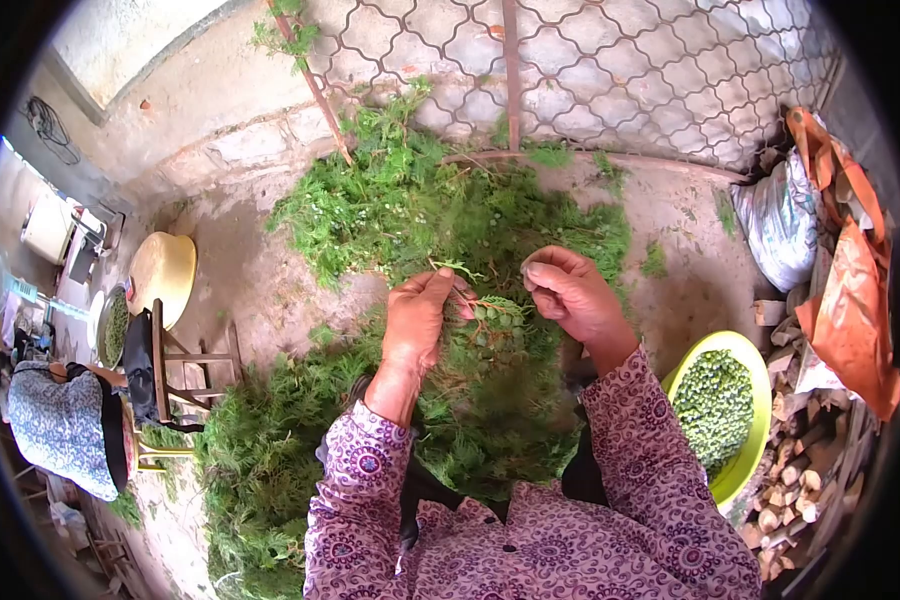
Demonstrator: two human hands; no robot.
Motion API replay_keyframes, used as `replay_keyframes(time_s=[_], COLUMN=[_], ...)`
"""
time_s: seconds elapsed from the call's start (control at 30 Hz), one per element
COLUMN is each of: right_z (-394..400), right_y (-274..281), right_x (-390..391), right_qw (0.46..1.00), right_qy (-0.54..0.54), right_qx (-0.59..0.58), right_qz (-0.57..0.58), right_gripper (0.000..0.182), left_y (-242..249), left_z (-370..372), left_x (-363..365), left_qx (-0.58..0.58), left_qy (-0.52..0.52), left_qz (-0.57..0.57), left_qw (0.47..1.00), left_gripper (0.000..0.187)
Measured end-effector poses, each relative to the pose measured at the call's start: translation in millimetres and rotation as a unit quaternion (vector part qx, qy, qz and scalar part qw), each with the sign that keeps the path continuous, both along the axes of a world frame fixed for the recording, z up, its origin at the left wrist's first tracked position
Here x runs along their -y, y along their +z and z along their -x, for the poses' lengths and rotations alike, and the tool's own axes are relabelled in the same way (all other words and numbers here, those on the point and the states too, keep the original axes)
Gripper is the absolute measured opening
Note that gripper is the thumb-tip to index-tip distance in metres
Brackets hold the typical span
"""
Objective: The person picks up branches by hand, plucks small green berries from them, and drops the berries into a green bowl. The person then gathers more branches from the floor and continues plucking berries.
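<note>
My left hand (pixel 420 318) is closed around the stem of a small evergreen sprig (pixel 496 312) that bears several round green cones. The sprig points right, into the gap between my hands. Just beyond its tip, my right hand (pixel 578 298) has thumb and fingers pinched together, apart from the sprig; whether something tiny is between them cannot be seen. Below and around both hands lie heaps of cut evergreen branches (pixel 370 215). To the right of my right arm stands a yellow-green basin (pixel 763 400), holding a mass of small green cones (pixel 715 405).
A metal lattice (pixel 625 75) leans at the back wall. Right side: a white sack (pixel 778 215), an orange bag (pixel 855 310) and stacked firewood (pixel 805 475). Left side: a yellow tub (pixel 178 275), a wooden chair (pixel 195 358) and another person (pixel 58 425) bending near a bowl (pixel 113 328).
</note>
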State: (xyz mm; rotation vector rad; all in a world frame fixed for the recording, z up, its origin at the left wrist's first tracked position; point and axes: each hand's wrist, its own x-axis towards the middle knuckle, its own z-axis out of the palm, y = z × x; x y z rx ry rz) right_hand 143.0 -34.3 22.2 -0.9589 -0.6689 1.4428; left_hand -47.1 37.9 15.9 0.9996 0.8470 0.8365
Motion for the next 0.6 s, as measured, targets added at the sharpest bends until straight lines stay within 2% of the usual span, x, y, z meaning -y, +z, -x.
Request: replay_keyframes(time_s=[0.1,0.17,0.2,0.23,0.3,0.43,0.5,0.57,0.6], right_z=[0,5,10,11,12,10,8,8,7], right_y=[12,23,20,17,14,12,3,4,9], right_x=[8,14,13,12,11,9,9,9,10], right_qw=[0.999,0.977,0.961,0.96,0.919,0.899,0.922,0.924,0.939], right_qy=[0.047,0.073,0.04,0.042,-0.022,0.003,0.101,0.098,0.102], right_qx=[-0.001,0.201,0.268,0.27,0.387,0.422,0.37,0.364,0.325], right_qz=[-0.027,-0.01,-0.055,-0.054,-0.066,-0.115,-0.047,-0.057,-0.047], right_gripper=[0.011,0.017,0.021,0.021,0.023,0.022,0.017,0.013,0.011], left_y=[1,0,-1,-2,0,0,-2,-2,0], left_z=[-2,-1,-1,-2,-3,-5,-4,-4,-5], left_x=[-2,-3,-4,-4,-2,-2,-3,-2,1], left_qx=[-0.001,0.005,0.007,0.008,0.006,0.007,0.021,0.036,0.068], left_qy=[0.008,0.02,0.019,0.018,0.014,0.012,-0.002,-0.016,-0.025], left_qz=[-0.001,0.007,0.006,0.005,0.013,0.031,0.033,0.036,0.056], left_qw=[1.0,1.0,1.0,1.0,1.0,0.999,0.999,0.999,0.996], left_gripper=[0.025,0.026,0.026,0.025,0.025,0.024,0.024,0.025,0.025])
